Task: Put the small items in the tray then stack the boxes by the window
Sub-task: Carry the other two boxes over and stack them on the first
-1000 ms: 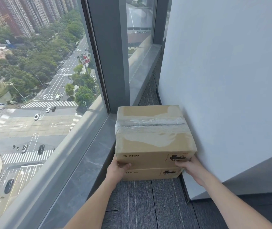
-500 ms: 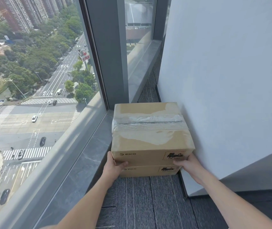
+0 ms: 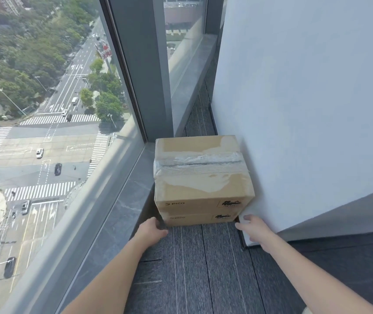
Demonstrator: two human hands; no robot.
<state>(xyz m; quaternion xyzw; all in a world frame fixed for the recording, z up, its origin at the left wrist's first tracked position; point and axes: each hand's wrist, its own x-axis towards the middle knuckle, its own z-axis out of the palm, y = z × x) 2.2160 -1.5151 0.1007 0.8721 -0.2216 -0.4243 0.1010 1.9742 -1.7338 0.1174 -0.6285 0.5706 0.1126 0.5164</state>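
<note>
Two stacked boxes (image 3: 201, 177) sit on the carpet (image 3: 203, 268) between window sill (image 3: 117, 211) and wall (image 3: 294, 109), taped seam running sill-to-wall, labels facing the person. Left hand (image 3: 151, 232) and right hand (image 3: 252, 231) open, empty, just beside the lower corners.

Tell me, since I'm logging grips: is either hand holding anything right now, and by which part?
Nothing is held. The left hand and right hand hover open just short of the lower box, near its bottom front corners, with no grip.
</note>
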